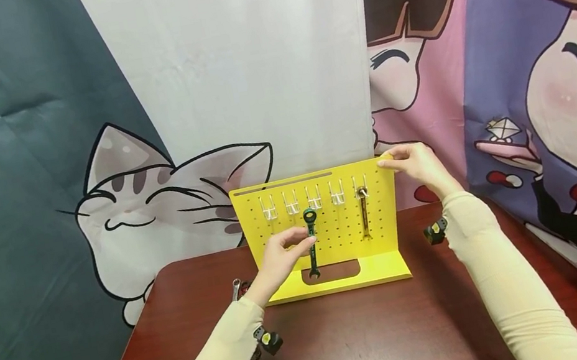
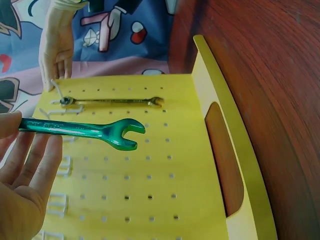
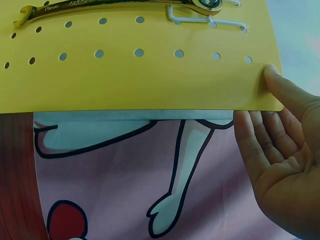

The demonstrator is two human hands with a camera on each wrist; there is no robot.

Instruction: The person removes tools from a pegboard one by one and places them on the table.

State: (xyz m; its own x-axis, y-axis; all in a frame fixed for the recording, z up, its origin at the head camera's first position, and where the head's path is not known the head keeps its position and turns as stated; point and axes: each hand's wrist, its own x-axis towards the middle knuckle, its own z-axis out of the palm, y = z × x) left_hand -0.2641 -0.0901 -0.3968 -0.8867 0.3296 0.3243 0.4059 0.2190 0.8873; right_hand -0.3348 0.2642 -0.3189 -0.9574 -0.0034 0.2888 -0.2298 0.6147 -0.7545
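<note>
Upright in front of the yellow pegboard, a green combination wrench is pinched by my left hand, ring end up and open end down. In the left wrist view the green wrench shows a shiny metallic finish. My right hand grips the board's upper right corner, thumb on the front face and fingers behind, as the right wrist view shows. A gold wrench hangs from the rightmost hook, near that corner. Several white wire hooks line the board's upper part to its left.
The pegboard stands on its yellow base, which has a cutout, on a dark red wooden table. Behind my left wrist lie more tools, among them a silver wrench. A printed curtain hangs close behind the table.
</note>
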